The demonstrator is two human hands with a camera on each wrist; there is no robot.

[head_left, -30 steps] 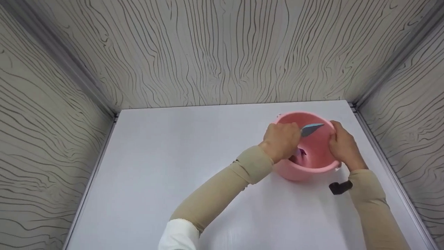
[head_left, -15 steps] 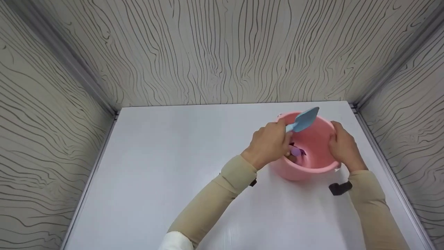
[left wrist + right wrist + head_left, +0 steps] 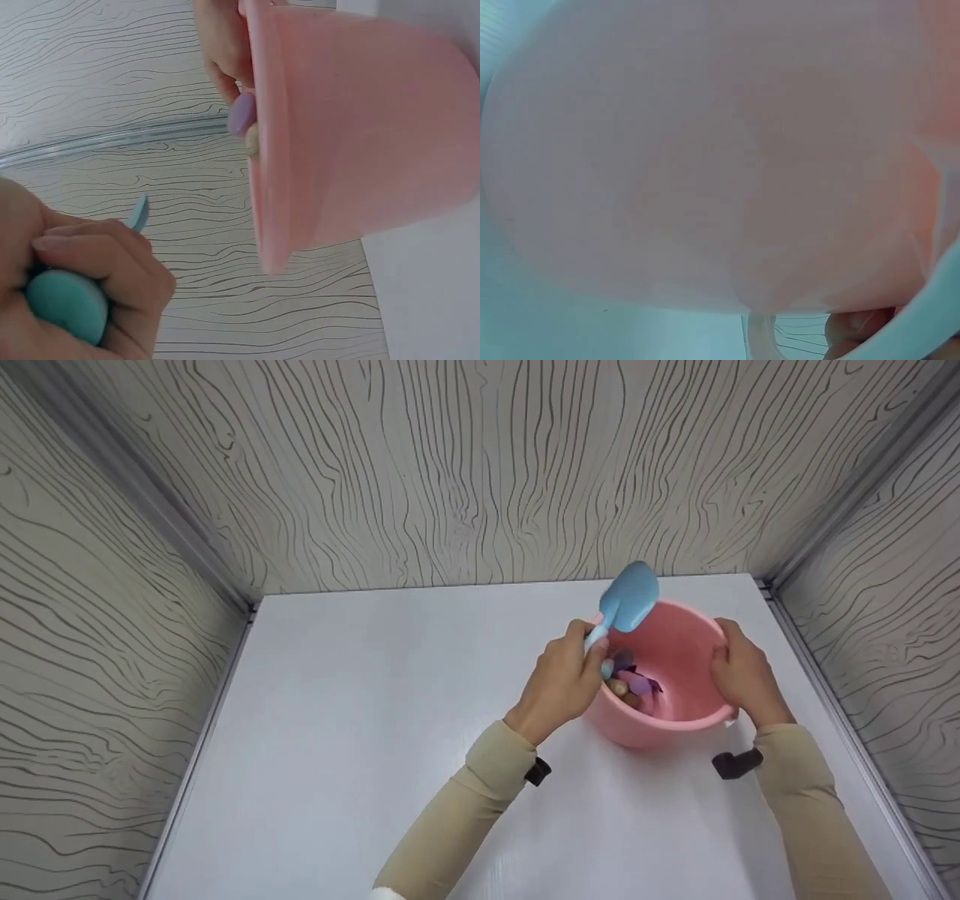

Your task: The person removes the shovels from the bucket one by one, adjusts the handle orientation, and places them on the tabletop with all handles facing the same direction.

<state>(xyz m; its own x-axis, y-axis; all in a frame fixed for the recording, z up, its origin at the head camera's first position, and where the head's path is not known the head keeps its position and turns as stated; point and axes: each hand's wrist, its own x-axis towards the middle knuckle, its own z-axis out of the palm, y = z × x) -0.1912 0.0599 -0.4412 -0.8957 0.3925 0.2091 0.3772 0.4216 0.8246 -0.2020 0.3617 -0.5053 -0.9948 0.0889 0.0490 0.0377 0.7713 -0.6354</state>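
Note:
My left hand [image 3: 561, 679] grips the handle of a light blue toy shovel [image 3: 631, 594] at the left rim of a pink bucket [image 3: 690, 660]. The blade points up and away, over the far left rim. In the left wrist view, the fingers curl round the shovel's rounded teal handle end [image 3: 69, 306]. My right hand [image 3: 746, 671] grips the bucket's right rim, thumb inside. Inside, against the left wall, are several things with rounded ends, including a purple one [image 3: 639, 685] and a tan one [image 3: 618, 687]; their lower parts are hidden.
The bucket stands at the back right of a white table [image 3: 360, 720], tipped slightly toward me. A pale bucket handle [image 3: 922, 315] hangs beside it in the right wrist view. Wood-patterned panels [image 3: 450, 472] enclose the back and both sides.
My left hand has drawn back left from over the bucket's opening, and the shovel blade has swung upward. More of the bucket's contents show. My right hand stays on the rim.

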